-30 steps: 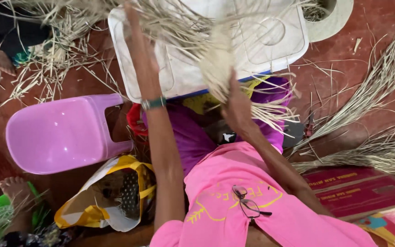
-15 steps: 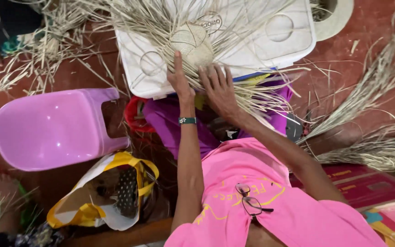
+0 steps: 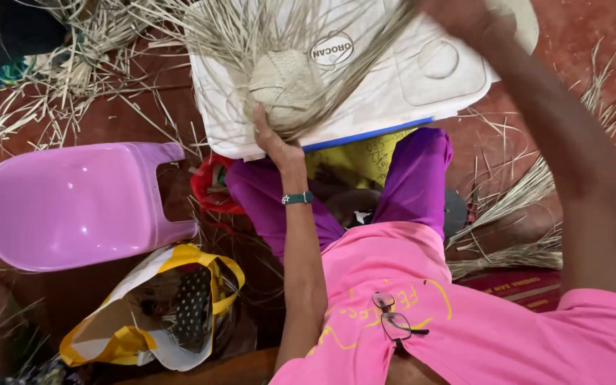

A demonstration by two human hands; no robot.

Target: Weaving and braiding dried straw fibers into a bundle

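Pale dried straw is what both hands are busy with. The left hand (image 3: 274,139) presses up against the underside of a small woven straw disc (image 3: 285,89), fingers spread and lying open along its lower edge, so it steadies the piece rather than clenching it. The disc rests on a white plastic lid (image 3: 422,85) with a blue rim, which lies across the person's lap just beyond that hand. From the woven centre, loose straw strands (image 3: 251,32) fan outward and upward, away from the left hand.

The right hand (image 3: 465,14) is raised high at the top edge of the view, well up and to the right of the disc. A sheaf of the strands runs up toward it, but the hand is cut off by the frame, so I cannot tell whether its fingers are closed on them or not.

A teal wristband (image 3: 298,198) sits on the left wrist. Below the lid, purple trousers (image 3: 415,178) and a pink shirt (image 3: 450,314) show, with folded spectacles (image 3: 393,322) hanging at the shirt's neck. To the left of the left arm stands an overturned lilac plastic stool (image 3: 73,207), and nearer the elbow lies a yellow and white bag (image 3: 158,306) with a dotted cloth in it. More straw bundles (image 3: 529,214) lie on the red floor under the right arm.
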